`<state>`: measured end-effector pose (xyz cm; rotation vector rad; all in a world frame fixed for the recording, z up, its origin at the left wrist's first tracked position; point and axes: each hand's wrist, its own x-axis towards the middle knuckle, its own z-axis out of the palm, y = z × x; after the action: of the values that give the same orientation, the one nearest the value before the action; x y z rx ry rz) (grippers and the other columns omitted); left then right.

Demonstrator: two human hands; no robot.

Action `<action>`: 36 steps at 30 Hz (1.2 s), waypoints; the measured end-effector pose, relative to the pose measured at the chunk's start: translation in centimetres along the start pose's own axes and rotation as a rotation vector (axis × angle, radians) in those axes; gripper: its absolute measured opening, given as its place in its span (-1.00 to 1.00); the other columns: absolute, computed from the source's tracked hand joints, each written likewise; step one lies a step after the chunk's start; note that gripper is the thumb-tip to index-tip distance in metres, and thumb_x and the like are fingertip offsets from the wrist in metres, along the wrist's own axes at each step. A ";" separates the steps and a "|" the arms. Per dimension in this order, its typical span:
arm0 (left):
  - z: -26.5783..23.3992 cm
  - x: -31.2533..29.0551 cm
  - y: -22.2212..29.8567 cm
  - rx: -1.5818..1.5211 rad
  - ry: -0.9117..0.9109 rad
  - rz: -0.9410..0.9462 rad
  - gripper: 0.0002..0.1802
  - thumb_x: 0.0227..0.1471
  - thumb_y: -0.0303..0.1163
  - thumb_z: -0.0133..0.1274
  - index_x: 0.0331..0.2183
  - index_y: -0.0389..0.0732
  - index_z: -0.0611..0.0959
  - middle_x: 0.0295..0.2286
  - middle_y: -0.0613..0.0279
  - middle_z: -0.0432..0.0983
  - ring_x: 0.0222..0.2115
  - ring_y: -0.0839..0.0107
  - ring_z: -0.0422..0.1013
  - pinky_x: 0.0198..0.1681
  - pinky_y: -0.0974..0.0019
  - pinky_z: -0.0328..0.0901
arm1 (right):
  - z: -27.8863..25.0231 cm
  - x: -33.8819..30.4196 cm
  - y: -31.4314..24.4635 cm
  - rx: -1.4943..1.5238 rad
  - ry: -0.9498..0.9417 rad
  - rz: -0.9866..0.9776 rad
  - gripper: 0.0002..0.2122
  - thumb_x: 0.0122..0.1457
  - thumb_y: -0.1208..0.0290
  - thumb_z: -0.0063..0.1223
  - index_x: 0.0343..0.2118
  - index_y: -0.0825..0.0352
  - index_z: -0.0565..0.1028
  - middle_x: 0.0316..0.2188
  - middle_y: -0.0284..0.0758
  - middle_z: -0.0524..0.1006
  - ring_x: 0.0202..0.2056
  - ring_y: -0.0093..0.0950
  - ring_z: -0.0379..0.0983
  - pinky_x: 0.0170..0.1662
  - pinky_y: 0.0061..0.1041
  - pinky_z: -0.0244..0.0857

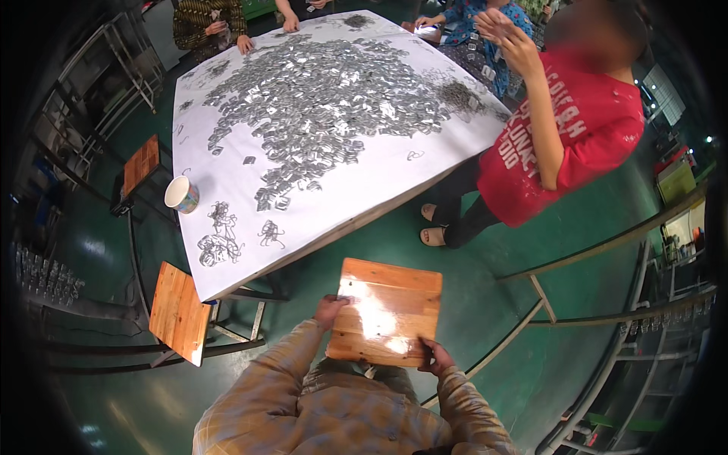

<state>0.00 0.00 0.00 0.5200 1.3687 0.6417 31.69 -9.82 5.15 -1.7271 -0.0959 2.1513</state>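
Glossy orange-brown wooden board (383, 303), nearly square, is held in front of the wearer's body, over the green floor and apart from the worktop's near edge. The left hand (331, 311) grips the board's left edge; the right hand (436, 357) is closed on its right edge, close to the nearest corner on that side. A low stool with a brown wooden seat (180, 312) stands beside the near left corner of the white-covered worktop (318, 227). Just in from that corner lie two tangled piles of thin, silvery wire pieces (220, 249), with a pale, patterned paper cup (182, 195) at the left edge. A broad heap of small, flat, silvery metal pieces (326, 98) spreads from the middle towards the far edge. Beside the right corner stands a person in a red T-shirt (569, 136), a hand raised. Other people's hands (245, 44) show along the far edge.
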 end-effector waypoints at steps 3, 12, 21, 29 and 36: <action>-7.3 0.3 2.0 0.088 0.235 0.084 -0.65 -0.15 -0.26 0.17 -0.28 -0.24 0.62 -0.46 0.28 0.51 -0.49 0.48 0.40 -0.41 0.43 0.29 | 6.6 3.3 -1.9 -0.210 0.059 -0.051 -0.51 0.03 -0.03 0.00 0.02 0.05 0.35 0.02 -0.33 0.34 -0.02 -0.36 0.30 -0.17 -0.10 0.25; -15.9 -2.7 -2.4 -0.097 0.568 0.203 -0.76 -0.19 -0.42 0.20 -0.40 -0.31 0.57 -0.57 0.32 0.46 -0.57 0.54 0.34 -0.55 0.48 0.19 | 12.4 8.3 -7.3 -0.748 -0.370 0.202 -0.45 0.08 0.07 0.04 0.13 0.12 0.23 0.06 -0.20 0.27 -0.29 -0.25 0.50 -0.29 -0.37 0.45; -9.8 -6.7 -10.1 -0.027 1.430 0.043 -0.24 -0.26 -0.35 0.28 0.01 -0.39 0.36 -0.17 0.02 0.43 -0.14 0.20 0.37 -0.13 0.29 0.30 | 13.6 9.8 -23.2 -1.079 0.162 -1.206 -0.65 -0.02 0.26 0.11 -0.18 0.31 0.42 -0.34 -0.15 0.44 -0.29 -0.14 0.38 -0.21 -0.22 0.28; 7.6 -3.7 -14.8 -1.380 1.003 0.148 -0.20 -0.10 0.04 0.16 0.05 -0.27 0.32 -0.07 0.02 0.34 -0.07 0.06 0.30 -0.08 -0.07 0.26 | 17.1 5.3 -37.9 -1.741 -0.136 -1.721 -0.27 -0.09 0.04 0.17 0.15 0.16 0.14 0.18 -0.19 0.04 0.21 -0.12 -0.16 0.19 0.05 -0.29; 9.6 -3.5 -15.5 -1.457 1.061 0.242 -0.41 0.08 -0.20 0.01 0.05 -0.34 0.29 -0.02 -0.01 0.29 -0.04 0.02 0.28 -0.03 -0.13 0.23 | 18.1 6.7 -38.6 -2.056 -0.237 -1.621 -0.15 -0.12 -0.07 0.16 0.23 0.05 0.00 0.26 -0.22 -0.12 0.28 -0.13 -0.34 0.20 0.17 -0.44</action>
<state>10.98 -13.45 -6.66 -0.9892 1.3299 2.0156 22.83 31.39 14.28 -0.6508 -2.9793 0.3338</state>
